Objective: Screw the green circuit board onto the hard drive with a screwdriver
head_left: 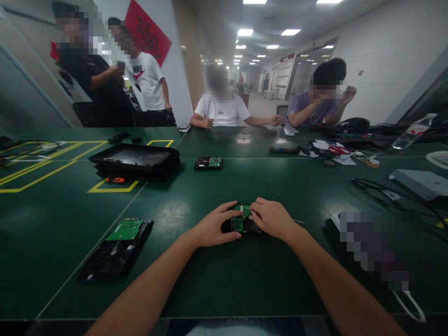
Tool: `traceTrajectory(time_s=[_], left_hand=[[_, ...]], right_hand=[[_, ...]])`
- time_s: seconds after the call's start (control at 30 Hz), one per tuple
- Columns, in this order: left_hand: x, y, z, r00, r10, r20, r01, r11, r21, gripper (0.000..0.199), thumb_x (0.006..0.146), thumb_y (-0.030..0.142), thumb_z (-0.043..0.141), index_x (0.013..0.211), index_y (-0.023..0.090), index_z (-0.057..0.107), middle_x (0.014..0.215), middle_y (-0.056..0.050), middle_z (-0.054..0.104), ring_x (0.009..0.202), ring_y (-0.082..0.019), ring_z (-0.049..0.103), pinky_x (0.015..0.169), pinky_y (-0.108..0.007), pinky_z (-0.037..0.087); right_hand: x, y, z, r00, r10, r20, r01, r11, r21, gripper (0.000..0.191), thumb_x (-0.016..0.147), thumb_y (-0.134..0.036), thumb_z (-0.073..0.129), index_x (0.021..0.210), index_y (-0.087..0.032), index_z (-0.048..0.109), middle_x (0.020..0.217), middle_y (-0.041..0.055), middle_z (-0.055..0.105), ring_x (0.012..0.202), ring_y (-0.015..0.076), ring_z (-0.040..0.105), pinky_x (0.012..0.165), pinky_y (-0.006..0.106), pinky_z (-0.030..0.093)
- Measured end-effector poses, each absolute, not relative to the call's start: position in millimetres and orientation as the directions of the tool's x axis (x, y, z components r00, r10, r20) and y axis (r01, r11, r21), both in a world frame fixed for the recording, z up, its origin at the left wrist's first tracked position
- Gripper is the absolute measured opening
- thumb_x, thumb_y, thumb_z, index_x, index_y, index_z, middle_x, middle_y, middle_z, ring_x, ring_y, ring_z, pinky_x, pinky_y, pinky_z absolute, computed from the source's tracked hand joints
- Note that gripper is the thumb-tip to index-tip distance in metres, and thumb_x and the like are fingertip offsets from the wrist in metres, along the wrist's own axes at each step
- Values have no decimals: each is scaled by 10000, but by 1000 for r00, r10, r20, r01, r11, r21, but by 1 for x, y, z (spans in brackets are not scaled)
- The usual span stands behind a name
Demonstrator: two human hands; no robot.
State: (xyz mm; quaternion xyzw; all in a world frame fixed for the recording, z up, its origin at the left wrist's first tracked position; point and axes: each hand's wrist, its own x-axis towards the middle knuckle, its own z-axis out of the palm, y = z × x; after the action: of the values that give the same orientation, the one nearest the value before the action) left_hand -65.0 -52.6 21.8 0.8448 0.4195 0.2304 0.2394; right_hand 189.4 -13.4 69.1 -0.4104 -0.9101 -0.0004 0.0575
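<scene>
- A small, dark, rectangular hard drive [249, 227], lying flat with its green circuit board [238, 225] facing up.
- It rests on the dark green tabletop [224, 280], between the left hand [214, 227] and right hand [275, 218], its ends partly hidden by fingers.

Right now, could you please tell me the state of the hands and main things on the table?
Middle drive, green board up
Left hand, spread against the middle drive
Right hand, fingers bent over the middle drive
Left drive, flat, green board up
Far drive, flat, board up
Black trays, stacked
Clear bottle, slanted in view
</scene>
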Motion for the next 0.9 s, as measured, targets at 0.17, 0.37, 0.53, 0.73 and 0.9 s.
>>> traceTrajectory(time_s=[0.17,0.37,0.53,0.73,0.9], left_hand=[[-65,-53,23,547,817,184,599,-535,596,748,859,542,767,1531,322,522,1684,-103,348,1524,-332,389,1229,-538,375],[-64,-54,26,545,819,178,599,-529,602,750,859,554,762,1530,315,527,1683,-109,349,1522,-338,393,1230,-536,376],[-64,-55,27,538,824,178,596,-521,610,750,851,536,775,1528,331,527,1680,-95,358,1515,-347,401,1223,-550,383],[-64,-54,25,539,822,184,599,-527,603,744,839,549,779,1506,311,551,1674,-102,359,1514,-336,401,1230,-524,383],[-62,-53,23,533,824,192,605,-530,594,791,799,572,808,1497,308,548,1657,-110,373,1504,-342,408,1221,-521,394]], right_hand=[[190,-12,67,-656,747,109,744,664,-75,244,1052,-288,494,1078,-206,722,1018,75,686,821,187,645,699,309,455],[191,-11,66,-654,746,127,740,665,-96,245,1058,-290,483,1074,-205,713,1012,70,689,813,181,644,699,305,455],[191,-11,66,-651,748,127,739,663,-118,241,1057,-287,480,1068,-205,707,1011,71,690,816,180,645,710,304,464],[195,-8,67,-555,807,201,792,587,-168,228,1048,-288,468,1178,-209,637,1100,83,706,879,209,669,751,318,462],[206,0,67,-407,854,324,820,498,-281,245,1030,-291,453,1219,-183,565,1157,120,702,955,246,677,832,339,474]])
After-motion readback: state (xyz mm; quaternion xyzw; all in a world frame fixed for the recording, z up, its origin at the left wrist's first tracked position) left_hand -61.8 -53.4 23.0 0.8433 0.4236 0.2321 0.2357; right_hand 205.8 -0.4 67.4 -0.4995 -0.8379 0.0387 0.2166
